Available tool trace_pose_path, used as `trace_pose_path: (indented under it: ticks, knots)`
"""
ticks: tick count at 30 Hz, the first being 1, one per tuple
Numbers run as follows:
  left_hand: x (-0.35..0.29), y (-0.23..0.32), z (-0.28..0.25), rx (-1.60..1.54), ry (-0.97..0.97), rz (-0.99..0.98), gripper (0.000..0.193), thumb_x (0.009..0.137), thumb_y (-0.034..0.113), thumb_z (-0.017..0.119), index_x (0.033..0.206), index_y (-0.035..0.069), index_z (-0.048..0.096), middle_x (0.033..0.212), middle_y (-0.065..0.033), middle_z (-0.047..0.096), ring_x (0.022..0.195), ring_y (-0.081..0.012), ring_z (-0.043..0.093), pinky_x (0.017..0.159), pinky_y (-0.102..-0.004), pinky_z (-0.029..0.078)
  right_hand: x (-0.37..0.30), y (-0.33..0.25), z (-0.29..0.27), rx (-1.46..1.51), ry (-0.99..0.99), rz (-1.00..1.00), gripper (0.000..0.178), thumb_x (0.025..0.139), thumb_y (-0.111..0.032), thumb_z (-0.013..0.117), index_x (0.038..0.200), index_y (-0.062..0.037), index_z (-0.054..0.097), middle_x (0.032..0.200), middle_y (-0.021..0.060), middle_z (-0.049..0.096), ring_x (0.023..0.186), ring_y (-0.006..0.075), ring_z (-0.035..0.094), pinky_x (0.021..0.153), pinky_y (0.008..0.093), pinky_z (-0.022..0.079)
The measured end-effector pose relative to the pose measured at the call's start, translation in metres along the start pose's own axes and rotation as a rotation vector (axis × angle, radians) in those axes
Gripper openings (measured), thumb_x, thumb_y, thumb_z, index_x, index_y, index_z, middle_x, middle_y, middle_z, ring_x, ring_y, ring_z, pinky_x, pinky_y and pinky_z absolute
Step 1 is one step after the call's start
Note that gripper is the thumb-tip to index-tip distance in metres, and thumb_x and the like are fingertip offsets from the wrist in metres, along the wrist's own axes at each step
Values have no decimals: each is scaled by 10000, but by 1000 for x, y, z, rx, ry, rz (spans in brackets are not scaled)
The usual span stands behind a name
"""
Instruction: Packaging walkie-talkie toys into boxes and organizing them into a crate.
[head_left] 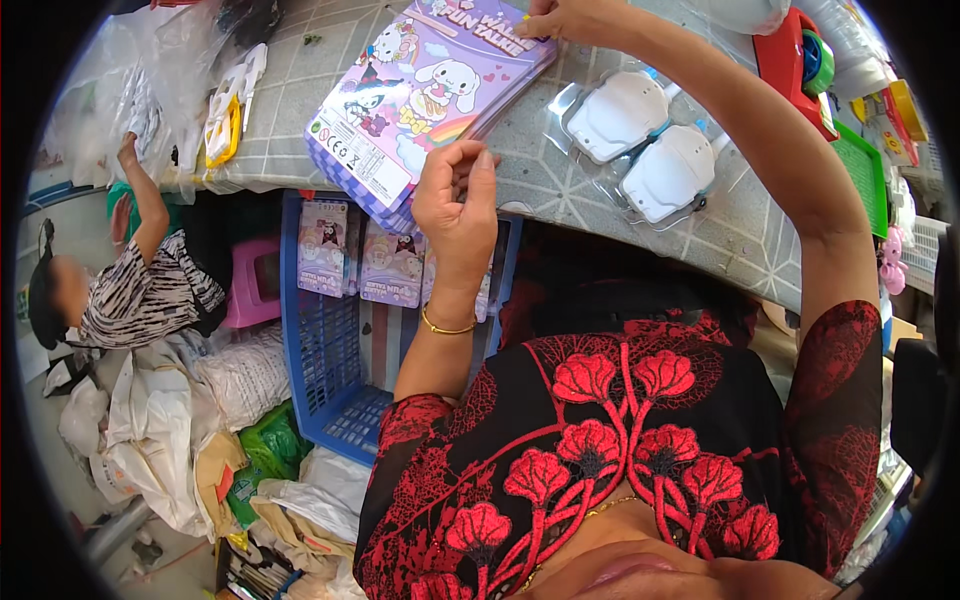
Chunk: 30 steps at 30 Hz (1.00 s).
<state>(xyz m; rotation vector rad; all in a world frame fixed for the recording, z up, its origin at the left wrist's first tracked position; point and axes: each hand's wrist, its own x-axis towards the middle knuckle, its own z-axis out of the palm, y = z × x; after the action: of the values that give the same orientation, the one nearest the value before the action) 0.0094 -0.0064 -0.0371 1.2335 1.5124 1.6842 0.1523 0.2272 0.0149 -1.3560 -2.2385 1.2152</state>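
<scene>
A stack of purple printed backing cards [345, 140] with cartoon characters lies on the grey tabletop. My right hand [575, 20] reaches to the far right corner of the top card and pinches it between thumb and fingers. My left hand [455, 205] is at the near right edge of the stack, its fingers curled in toward the thumb. Whether anything is between those fingers is hidden. Right of the stack, two white walkie-talkie-shaped pieces, one farther away [618, 115] and one nearer [665, 175], sit in clear plastic blisters.
Below the table edge, a blue plastic crate [320, 390] holds several purple packages [390, 265]. A pink stool [252, 285] and another person [140, 280] are at the left. Red and green plastic items [800, 70] and a green basket [860, 175] line the right side.
</scene>
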Motion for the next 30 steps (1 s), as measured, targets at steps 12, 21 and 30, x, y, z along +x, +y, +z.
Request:
trace_pose_path:
  ticks: [12, 21, 30]
  knots:
    - [-8, 18, 28, 151, -97, 183, 109, 833, -7, 655, 934, -18, 616, 810, -66, 598, 671, -127, 583, 589, -235, 478, -19, -27, 1, -526, 348, -224, 297, 653, -308, 698, 753, -29, 714, 732, 219, 665, 739, 337, 680, 665, 438, 536]
    - [-35, 27, 64, 287, -192, 406, 333, 767, 11, 703, 1092, -1, 631, 1134, -170, 535, 619, -177, 521, 568, -296, 459, -4, -24, -14, 111, -74, 107, 283, 801, -274, 683, 686, -15, 669, 605, 88, 606, 525, 178, 552, 474, 323, 453]
    - [-26, 26, 79, 391, -425, 634, 120, 825, 117, 691, 838, 27, 613, 819, -106, 572, 731, -285, 557, 646, -366, 448, -116, 7, -95, 618, 46, -124, 168, 881, -176, 642, 881, -8, 635, 682, 44, 575, 551, 116, 531, 482, 266, 398]
